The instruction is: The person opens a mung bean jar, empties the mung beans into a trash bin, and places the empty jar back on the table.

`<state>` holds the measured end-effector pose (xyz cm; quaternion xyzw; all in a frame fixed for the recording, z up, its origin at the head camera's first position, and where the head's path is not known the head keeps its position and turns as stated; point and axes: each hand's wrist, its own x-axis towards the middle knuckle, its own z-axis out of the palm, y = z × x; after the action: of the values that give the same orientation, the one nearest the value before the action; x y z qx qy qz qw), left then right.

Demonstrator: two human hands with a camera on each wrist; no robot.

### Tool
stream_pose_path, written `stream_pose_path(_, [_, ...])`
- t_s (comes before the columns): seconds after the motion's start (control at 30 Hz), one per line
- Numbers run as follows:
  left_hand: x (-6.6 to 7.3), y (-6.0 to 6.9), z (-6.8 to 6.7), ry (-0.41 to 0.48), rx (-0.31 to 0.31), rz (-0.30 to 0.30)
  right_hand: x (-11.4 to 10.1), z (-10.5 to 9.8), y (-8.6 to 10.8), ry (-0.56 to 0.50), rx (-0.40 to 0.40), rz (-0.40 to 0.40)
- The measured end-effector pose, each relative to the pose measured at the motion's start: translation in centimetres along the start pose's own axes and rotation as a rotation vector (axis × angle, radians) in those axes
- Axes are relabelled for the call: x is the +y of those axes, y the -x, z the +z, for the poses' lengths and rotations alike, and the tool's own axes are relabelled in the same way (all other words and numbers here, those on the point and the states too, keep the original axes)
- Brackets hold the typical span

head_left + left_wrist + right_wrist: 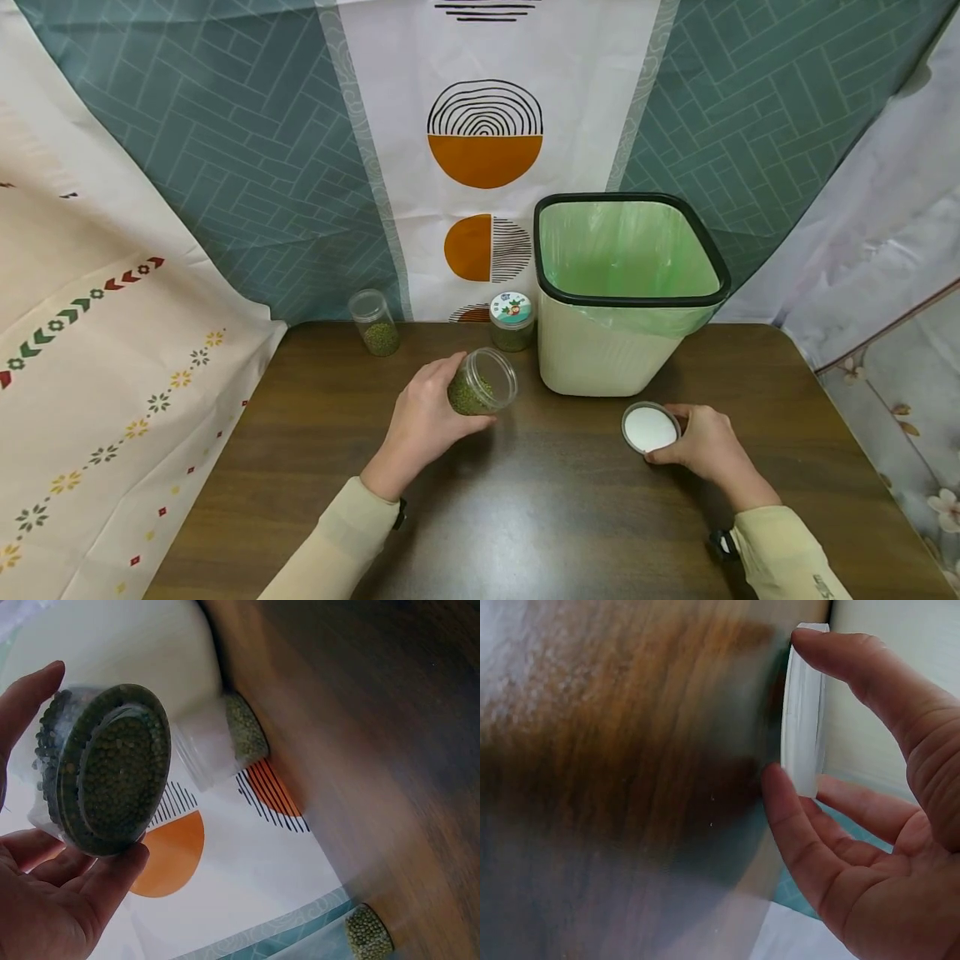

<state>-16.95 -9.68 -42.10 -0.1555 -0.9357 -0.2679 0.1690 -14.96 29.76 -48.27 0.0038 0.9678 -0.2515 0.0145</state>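
Note:
My left hand [426,410] grips a clear plastic jar [468,393] partly filled with small green beans. The jar is lidless, and its mouth tilts up and to the right. In the left wrist view, its bean-covered base [124,776] faces the camera, with the thumb on one side and fingers on the other. To the right, my right hand [703,446] holds a round lid [650,429] by its edge, white inner side up. The right wrist view shows the lid edge-on [804,712] between thumb and fingers, close to the table; whether it touches, I cannot tell.
Behind the hands stands a cream bin [592,354] with a black rim and green liner. Left of it is a jar with a printed lid [512,310]. Another clear jar of green beans [381,335] stands farther left. Patterned cloth [285,158] hangs behind the wooden table [517,517].

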Motion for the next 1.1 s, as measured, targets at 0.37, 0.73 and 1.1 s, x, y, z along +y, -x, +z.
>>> stream_pose_path(0.37, [0.2, -0.1, -0.3, 0.01, 0.022, 0.004, 0.4, 0.2, 0.2, 0.014, -0.009, -0.022])
stream_pose_path(0.73, [0.2, -0.7, -1.2, 0.054, 0.088, -0.007, 0.0, -0.8, 0.1, 0.002, -0.036, -0.038])
stream_pose_path(1.1, [0.6, -0.6, -1.6, 0.186, 0.208, -0.009, -2.3, -4.5, 0.5, -0.186, 0.373, -0.085])
